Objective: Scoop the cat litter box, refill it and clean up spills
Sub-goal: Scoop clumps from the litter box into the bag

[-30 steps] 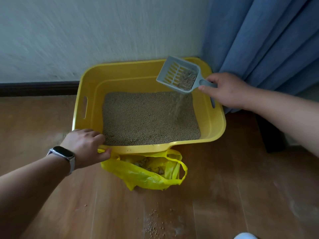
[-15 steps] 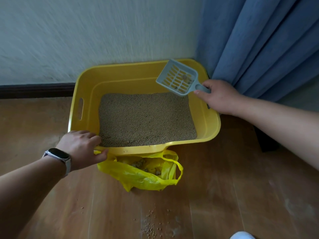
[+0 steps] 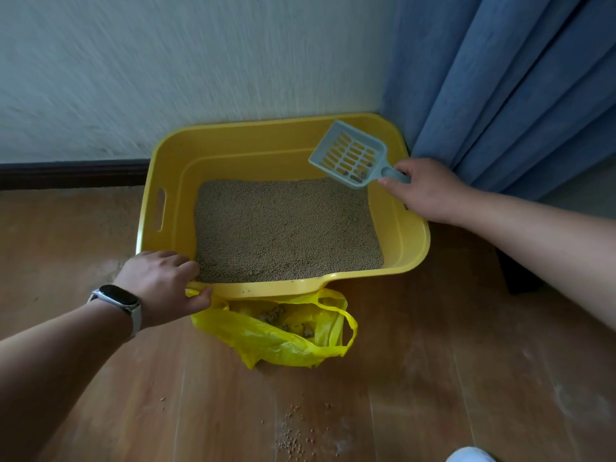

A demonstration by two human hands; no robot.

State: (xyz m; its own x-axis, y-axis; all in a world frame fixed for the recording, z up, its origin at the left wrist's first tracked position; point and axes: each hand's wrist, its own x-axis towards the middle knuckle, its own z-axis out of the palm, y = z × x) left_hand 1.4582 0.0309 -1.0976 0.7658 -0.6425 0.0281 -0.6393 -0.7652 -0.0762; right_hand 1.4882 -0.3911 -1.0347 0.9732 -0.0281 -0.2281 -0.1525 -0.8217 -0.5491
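A yellow litter box [image 3: 173, 181] stands on the wood floor against the wall, filled with tan litter [image 3: 283, 228]. My left hand [image 3: 163, 285] grips its near left rim. My right hand [image 3: 430, 191] holds the handle of a grey slotted scoop [image 3: 350, 155], raised over the box's back right corner with a few small clumps left in it. A yellow plastic bag [image 3: 276, 338] lies open on the floor in front of the box, with clumps inside. Spilled litter grains [image 3: 293, 428] dot the floor near me.
A blue curtain [image 3: 520, 78] hangs at the right, touching the box's back corner. A white textured wall with dark baseboard [image 3: 66, 173] runs behind. A dark object [image 3: 516, 275] stands on the floor at right. A white shoe tip [image 3: 470, 456] shows at the bottom.
Loose litter has sifted out of the scoop into the box, leaving only a few clumps. The scoop stays raised over the back right corner. My left hand keeps its hold on the rim.
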